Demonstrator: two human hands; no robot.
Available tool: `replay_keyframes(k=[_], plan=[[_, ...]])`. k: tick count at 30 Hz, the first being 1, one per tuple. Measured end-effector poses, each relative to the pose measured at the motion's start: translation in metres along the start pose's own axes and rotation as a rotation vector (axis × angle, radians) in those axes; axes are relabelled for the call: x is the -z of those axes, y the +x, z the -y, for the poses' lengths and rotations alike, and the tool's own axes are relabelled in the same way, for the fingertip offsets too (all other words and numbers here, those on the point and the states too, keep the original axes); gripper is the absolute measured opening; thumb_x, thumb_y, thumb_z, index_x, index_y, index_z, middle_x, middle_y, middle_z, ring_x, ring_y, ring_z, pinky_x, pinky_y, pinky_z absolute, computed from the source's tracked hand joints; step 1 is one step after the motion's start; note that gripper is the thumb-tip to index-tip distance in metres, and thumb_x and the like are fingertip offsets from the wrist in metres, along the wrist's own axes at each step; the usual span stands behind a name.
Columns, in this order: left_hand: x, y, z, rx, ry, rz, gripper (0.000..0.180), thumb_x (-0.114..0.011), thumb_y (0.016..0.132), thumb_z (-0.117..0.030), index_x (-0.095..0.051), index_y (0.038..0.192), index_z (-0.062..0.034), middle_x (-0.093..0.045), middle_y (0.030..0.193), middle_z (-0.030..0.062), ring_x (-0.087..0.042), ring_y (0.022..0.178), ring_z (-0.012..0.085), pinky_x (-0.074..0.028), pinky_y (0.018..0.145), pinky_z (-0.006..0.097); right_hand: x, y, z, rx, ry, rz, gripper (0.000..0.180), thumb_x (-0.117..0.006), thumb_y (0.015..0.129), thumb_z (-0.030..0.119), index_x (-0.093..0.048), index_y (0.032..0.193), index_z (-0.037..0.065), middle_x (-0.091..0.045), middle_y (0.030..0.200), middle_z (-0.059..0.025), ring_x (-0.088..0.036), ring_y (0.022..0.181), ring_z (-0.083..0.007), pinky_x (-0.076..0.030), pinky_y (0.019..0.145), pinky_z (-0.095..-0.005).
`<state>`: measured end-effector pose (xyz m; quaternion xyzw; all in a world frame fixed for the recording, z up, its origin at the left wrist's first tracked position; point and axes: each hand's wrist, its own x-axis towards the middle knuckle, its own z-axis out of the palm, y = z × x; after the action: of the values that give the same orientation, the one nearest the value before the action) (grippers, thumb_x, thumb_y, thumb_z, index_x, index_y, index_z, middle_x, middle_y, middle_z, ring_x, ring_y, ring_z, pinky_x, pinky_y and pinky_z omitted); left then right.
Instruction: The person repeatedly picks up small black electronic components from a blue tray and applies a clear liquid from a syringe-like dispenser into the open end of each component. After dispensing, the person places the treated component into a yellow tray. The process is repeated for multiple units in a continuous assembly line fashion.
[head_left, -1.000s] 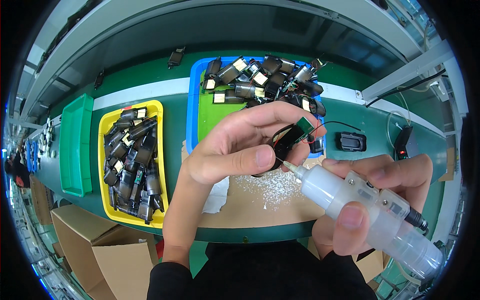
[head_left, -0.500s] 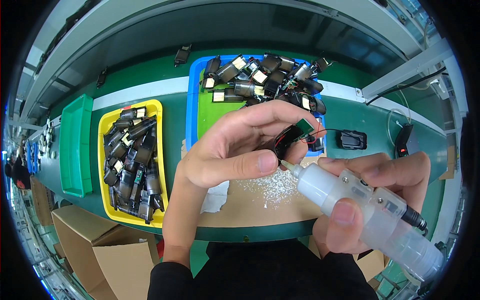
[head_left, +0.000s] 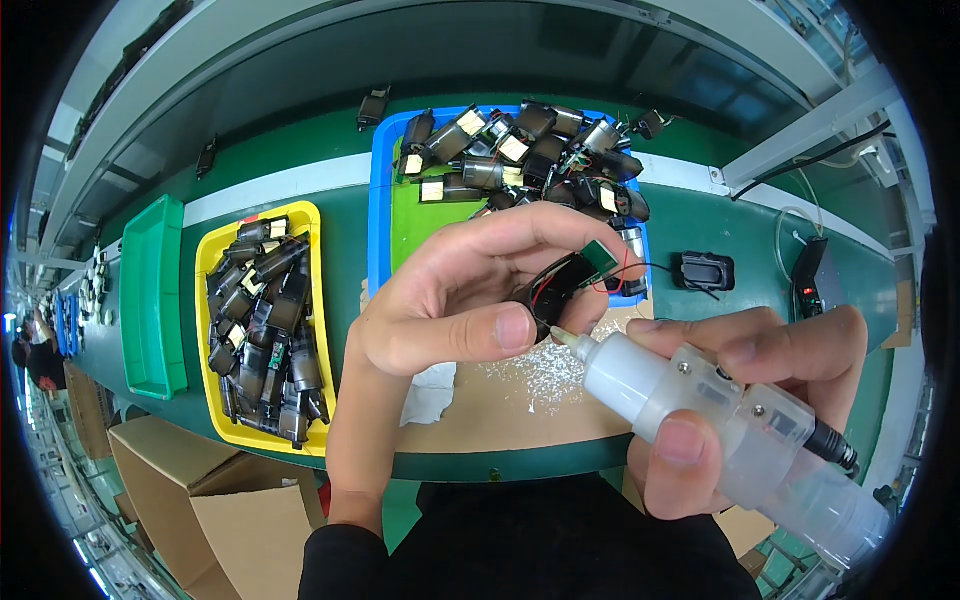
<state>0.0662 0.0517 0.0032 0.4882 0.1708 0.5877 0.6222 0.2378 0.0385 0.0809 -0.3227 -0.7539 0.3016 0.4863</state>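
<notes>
Two hands work above the counter's point(head_left: 330, 215) near edge: our left hand point(head_left: 450, 300) pinches a small black motor point(head_left: 550, 290), seemingly; our right hand point(head_left: 740, 400) wraps the translucent dispenser point(head_left: 720, 415), its long axis slanting, nozzle pointing up-left at the motor.

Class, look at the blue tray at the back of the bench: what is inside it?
The blue tray holds a pile of small dark motor parts with pale labels on a green liner. The left hand covers its near edge, hiding anything there.

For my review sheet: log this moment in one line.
left hand: holds small wired part | right hand: holds dispenser, tip at part | trays: yellow, blue
</notes>
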Motion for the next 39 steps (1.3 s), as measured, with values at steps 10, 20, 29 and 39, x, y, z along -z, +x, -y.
replay_keyframes(k=[10,20,29,39], plan=[[0.001,-0.001,-0.002,-0.004,0.000,0.015,0.069,-0.063,0.075,-0.046,-0.047,0.107,0.0123,-0.052,0.074,0.0123,-0.050,0.063,0.0153,-0.037,0.055,0.026,-0.002,0.000,0.002,0.011,0.004,0.001,0.046,-0.069,0.072,0.023,-0.032,0.087,-0.001,-0.062,0.072,-0.0178,-0.061,0.062,-0.0164,-0.048,0.063,-0.0225],[0.000,-0.002,-0.003,-0.014,-0.026,0.015,0.067,-0.064,0.075,-0.044,-0.048,0.106,0.0128,-0.053,0.075,0.0142,-0.051,0.062,0.0164,-0.038,0.055,0.026,0.003,-0.002,0.004,0.000,0.001,0.036,0.047,-0.070,0.072,0.022,-0.032,0.088,0.000,-0.062,0.073,-0.0182,-0.061,0.064,-0.0156,-0.048,0.065,-0.0230],[-0.002,-0.003,-0.004,-0.007,-0.102,0.030,0.065,-0.067,0.073,-0.041,-0.049,0.105,0.0128,-0.054,0.075,0.0151,-0.052,0.061,0.0176,-0.039,0.056,0.027,0.007,-0.003,0.009,-0.055,-0.021,0.067,0.047,-0.071,0.072,0.021,-0.033,0.089,0.000,-0.062,0.074,-0.0185,-0.061,0.065,-0.0150,-0.048,0.066,-0.0235],[-0.002,-0.003,-0.004,-0.018,-0.116,0.032,0.063,-0.068,0.072,-0.038,-0.050,0.104,0.0133,-0.054,0.076,0.0162,-0.052,0.063,0.0187,-0.039,0.056,0.028,0.002,-0.004,0.005,0.007,-0.054,0.008,0.049,-0.070,0.072,0.023,-0.030,0.086,0.000,-0.061,0.075,-0.0158,-0.057,0.065,-0.0128,-0.045,0.067,-0.0221]])
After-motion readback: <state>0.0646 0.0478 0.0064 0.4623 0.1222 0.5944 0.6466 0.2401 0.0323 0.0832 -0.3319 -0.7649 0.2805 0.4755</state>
